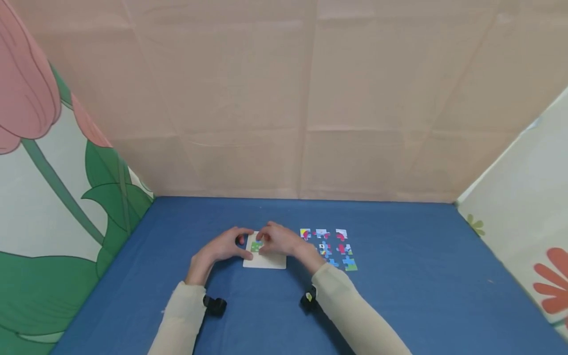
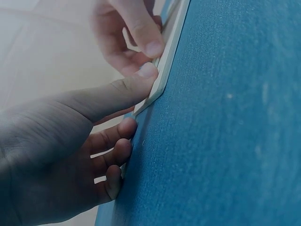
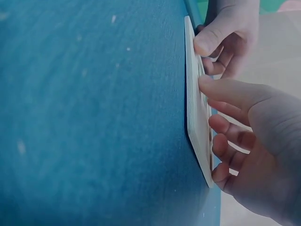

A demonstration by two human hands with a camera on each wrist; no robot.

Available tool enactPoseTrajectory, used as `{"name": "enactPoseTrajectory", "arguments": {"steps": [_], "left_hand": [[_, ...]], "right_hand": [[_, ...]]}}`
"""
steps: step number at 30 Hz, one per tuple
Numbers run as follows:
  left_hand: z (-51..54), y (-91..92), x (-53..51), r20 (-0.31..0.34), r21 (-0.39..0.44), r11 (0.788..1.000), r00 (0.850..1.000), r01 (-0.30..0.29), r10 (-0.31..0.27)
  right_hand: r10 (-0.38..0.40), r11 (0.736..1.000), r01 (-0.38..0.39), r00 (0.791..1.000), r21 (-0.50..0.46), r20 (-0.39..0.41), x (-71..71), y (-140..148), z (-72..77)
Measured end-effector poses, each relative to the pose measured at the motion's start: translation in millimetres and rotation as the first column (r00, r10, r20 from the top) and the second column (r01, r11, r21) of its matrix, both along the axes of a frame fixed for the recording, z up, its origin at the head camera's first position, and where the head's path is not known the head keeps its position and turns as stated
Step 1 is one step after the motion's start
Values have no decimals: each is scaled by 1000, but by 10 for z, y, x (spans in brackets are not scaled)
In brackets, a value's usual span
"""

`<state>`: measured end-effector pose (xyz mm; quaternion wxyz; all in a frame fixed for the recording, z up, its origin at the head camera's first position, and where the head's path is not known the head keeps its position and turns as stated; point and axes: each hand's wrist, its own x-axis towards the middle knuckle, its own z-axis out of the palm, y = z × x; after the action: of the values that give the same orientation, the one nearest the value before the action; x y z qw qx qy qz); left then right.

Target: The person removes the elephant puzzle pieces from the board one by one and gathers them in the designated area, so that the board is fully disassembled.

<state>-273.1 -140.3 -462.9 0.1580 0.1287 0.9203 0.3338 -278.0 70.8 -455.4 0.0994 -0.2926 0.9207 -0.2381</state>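
Note:
A pale square puzzle board (image 1: 270, 262) lies on the blue tabletop. On its left part sits a small patch of green and blue jigsaw puzzle (image 1: 255, 246). My left hand (image 1: 225, 245) rests at the board's left side, thumb on the surface and index finger by the far left corner. From the right, my right hand (image 1: 281, 239) reaches over the board, its thumb and index finger at the green puzzle piece. In the left wrist view, the left thumb (image 2: 146, 70) touches the board near a corner. The right thumb (image 3: 206, 84) presses down in the right wrist view; the piece itself is mostly hidden there.
Several loose jigsaw pieces (image 1: 341, 249) lie spread right of the board, some partly behind the right forearm. A beige cloth wall (image 1: 306, 123) stands behind the blue table (image 1: 417, 276). Flower-patterned panels (image 1: 66, 207) rise at both sides. Each wrist wears a small black camera (image 1: 216, 306).

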Motion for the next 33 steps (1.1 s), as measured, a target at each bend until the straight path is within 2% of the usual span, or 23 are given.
{"name": "enactPoseTrajectory", "arguments": {"steps": [12,23,33], "left_hand": [[4,-9,4,8,18,1000,1000,1,-1],[-5,14,21,11,18,1000,1000,-6,6],[9,16,6,13,9,1000,1000,-18,18]], "right_hand": [[24,1000,-24,1000,-15,6,-23,-16,-3],[-54,998,54,998,-17,34,45,-10,-13],[-75,991,75,997,-109,3,79,146,-35]]}}
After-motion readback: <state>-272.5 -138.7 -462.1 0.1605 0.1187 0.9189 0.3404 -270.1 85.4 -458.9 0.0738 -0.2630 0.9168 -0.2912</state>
